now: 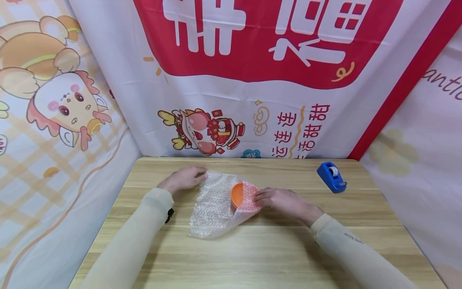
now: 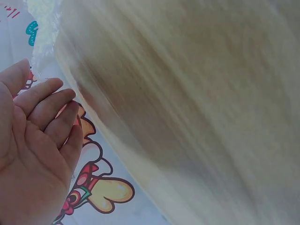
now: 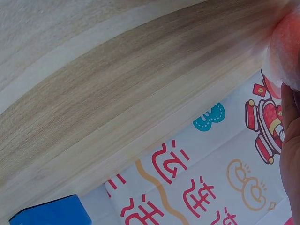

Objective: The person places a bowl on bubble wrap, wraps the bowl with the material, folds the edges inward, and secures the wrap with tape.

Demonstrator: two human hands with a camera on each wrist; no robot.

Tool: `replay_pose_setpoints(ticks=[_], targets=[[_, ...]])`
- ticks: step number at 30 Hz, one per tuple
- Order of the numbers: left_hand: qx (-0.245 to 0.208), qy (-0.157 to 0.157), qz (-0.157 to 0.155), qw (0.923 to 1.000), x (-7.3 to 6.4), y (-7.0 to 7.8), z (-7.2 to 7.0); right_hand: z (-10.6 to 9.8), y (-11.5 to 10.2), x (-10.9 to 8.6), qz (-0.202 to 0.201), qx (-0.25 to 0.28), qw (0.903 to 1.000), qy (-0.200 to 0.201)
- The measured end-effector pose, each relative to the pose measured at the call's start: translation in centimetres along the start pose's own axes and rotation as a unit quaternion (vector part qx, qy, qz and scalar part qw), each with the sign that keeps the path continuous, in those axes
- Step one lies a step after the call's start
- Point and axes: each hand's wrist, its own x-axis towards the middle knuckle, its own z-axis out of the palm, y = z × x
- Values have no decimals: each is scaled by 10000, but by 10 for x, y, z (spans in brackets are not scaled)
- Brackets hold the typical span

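An orange bowl sits on the right part of a clear sheet of bubble wrap. One flap of the wrap is folded over the bowl's right half, while its left half shows bare. My right hand holds the bowl's right side through this flap, the thumb hidden. In the right wrist view, the wrapped bowl appears at the upper right edge beside my fingers. At the sheet's far left corner is my left hand, its fingers loosely bent and holding nothing; the left wrist view shows its palm.
A blue tape dispenser with a roll of tape stands at the back right of the wooden table. Printed cloth hangs along the table's back edge, and more cloth hangs on both sides.
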Motion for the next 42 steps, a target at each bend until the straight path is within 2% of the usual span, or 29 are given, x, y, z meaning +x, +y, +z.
replay_pose_setpoints(ticks=[3,8,12,16,19,25,28,33,39,42], targets=[[-287,32,79,9996,-1,0,0,0,0,0,3,25,10000,21],[-818,12,79,9966,-2,-1,2,0,0,2,-96,-252,9996,75],[-1376,-90,-20,9904,-4,-2,3,0,0,3,-48,-129,9999,80],[-1731,-154,-42,9848,-5,-3,5,0,1,5,-120,-211,9996,123],[-1738,-152,53,9846,-6,-2,6,0,1,6,-256,-445,9985,175],[-1714,-22,98,9852,-7,4,4,-1,0,5,-113,3,9999,118],[-1851,69,81,9827,-8,8,3,-2,0,5,-31,210,9997,87],[-2166,241,24,9760,-7,14,-1,-1,2,6,-163,121,9997,123],[-2260,439,218,9729,-6,24,-4,0,4,8,-226,461,9985,210],[-2298,511,314,9714,-7,30,-7,-1,4,8,-209,425,9987,196]])
